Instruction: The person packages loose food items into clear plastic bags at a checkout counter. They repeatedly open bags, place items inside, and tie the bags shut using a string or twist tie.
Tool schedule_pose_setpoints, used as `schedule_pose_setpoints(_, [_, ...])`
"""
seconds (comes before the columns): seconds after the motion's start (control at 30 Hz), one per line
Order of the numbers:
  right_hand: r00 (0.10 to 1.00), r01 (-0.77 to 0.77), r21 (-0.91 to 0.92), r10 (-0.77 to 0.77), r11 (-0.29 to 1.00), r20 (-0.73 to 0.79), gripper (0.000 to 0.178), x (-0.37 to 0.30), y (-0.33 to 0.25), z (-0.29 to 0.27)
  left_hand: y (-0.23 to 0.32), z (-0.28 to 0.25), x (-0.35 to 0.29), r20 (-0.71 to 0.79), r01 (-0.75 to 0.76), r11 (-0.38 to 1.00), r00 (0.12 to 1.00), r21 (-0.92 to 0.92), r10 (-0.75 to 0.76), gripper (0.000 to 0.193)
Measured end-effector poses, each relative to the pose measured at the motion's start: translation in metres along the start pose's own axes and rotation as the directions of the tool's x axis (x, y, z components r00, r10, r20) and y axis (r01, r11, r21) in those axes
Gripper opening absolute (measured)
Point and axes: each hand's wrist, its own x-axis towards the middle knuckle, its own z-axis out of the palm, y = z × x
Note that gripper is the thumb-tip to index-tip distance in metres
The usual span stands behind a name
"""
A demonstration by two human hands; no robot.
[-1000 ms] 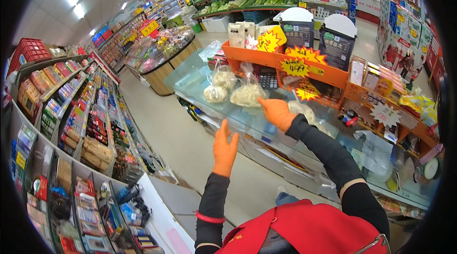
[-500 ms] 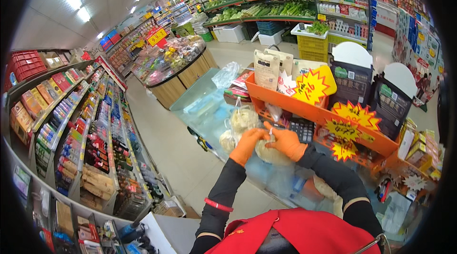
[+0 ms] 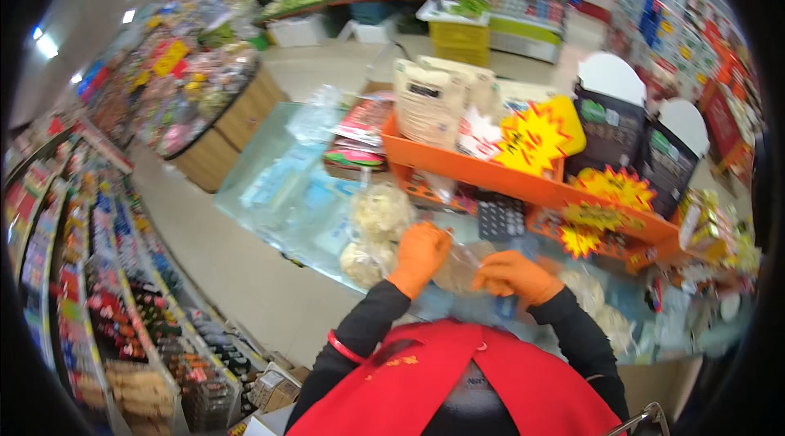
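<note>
Both of my hands wear orange gloves and are close together over the glass counter. My left hand (image 3: 421,256) is closed, its fingertips pinching one side of a thin clear plastic bag (image 3: 460,269). My right hand (image 3: 519,276) grips the bag's other side with its fingers bent together. Motion blurs the bag, and I cannot make out what is in it. Beside my left hand sit two knotted clear bags of pale, round, noodle-like bundles, one farther (image 3: 383,211) and one nearer (image 3: 366,263). Similar pale bundles (image 3: 582,289) lie by my right forearm.
An orange rack (image 3: 466,170) with paper pouches and yellow price signs stands across the counter (image 3: 266,170), a dark calculator (image 3: 500,217) before it. Red packets (image 3: 364,121) and crumpled plastic (image 3: 317,116) lie at the far left. Stocked shelves (image 3: 90,272) line the left.
My view has swung, so the counter sits farther left. My hands have moved apart from a joined pinch over a bag of pale contents, with clear plastic now between them.
</note>
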Motion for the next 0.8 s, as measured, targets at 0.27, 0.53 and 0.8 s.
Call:
schedule_pose_setpoints(0.27, [0.888, 0.125, -0.952, -0.459, 0.279, -0.018, 0.017, -0.046, 0.042, 0.057, -0.068, 0.082, 0.017, 0.38, 0.516, 0.558, 0.857, -0.65, -0.349, 0.029])
schedule_pose_setpoints(0.53, [0.871, 0.491, 0.38, -0.438, 0.784, -0.222, 0.038, -0.009, 0.078, 0.037, -0.009, 0.022, -0.003, 0.458, 0.441, 0.191, 0.888, -0.877, 0.05, 0.061])
schedule_pose_setpoints(0.8, [0.973, 0.224, 0.142, -0.229, 0.964, 0.023, 0.078, 0.005, 0.022, 0.02, -0.002, 0.014, -0.032, 0.438, 0.063, 0.724, 0.831, -0.687, 0.343, 0.044])
